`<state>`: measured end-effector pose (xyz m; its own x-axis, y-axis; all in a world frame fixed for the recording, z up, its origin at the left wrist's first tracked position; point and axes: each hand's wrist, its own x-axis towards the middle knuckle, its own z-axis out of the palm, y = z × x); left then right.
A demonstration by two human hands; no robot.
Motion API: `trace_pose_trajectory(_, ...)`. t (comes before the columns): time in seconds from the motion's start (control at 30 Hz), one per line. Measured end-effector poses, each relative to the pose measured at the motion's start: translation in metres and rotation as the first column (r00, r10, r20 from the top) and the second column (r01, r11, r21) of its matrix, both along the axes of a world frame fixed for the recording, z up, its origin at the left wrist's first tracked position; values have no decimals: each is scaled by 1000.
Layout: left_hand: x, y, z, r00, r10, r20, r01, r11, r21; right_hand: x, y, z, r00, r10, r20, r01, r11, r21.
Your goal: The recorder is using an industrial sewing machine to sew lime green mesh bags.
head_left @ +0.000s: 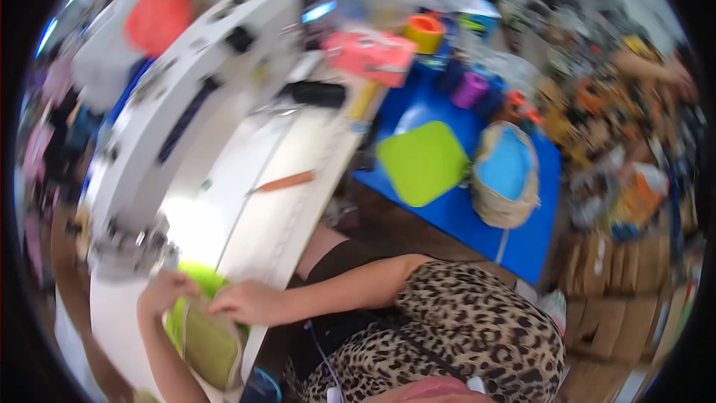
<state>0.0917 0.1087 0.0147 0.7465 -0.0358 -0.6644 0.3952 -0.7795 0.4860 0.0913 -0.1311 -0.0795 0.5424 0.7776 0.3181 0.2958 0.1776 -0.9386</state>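
On the sewing machine bed (265, 218), close to the needle area (130, 242), lies a green fabric piece (212, 347), lime with an olive panel and a pale rim. My left hand (168, 291) grips its upper left edge with curled fingers. My right hand (246, 302) is closed on the upper right edge, a short way from the left. An orange-handled tool (287, 181) rests on the white bed beyond my hands. The picture is somewhat blurred, so fingertips are indistinct.
A blue table (522, 254) at right carries a lime square pad (421, 160), a beige bag with blue inside (504, 172) and several thread cones (468, 89). Cardboard boxes (611, 306) and piled goods stand farther right. Another person's arm (645, 67) shows at upper right.
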Motion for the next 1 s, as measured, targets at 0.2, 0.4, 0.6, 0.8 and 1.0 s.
trace_pose_trajectory(0.2,18,-2,-5,996,-64,-59,60,995,-78,14,-9,20,998,-33,57,38,996,-82)
trace_pose_trajectory(0.4,0,0,6,999,-40,22,42,994,-98,11,-2,25,999,-1,49,4,999,-50)
trace_pose_trajectory(0.6,-14,-18,-1,982,-20,186,13,999,40,27,-19,-2,989,123,87,-116,990,-83)
trace_pose_trajectory(0.8,-36,-52,28,924,48,379,-112,983,148,53,-24,-25,976,184,-119,-174,981,85)
trace_pose_trajectory(1.0,-91,-71,34,694,261,671,-418,905,81,69,-3,-33,956,140,-259,-122,989,82)
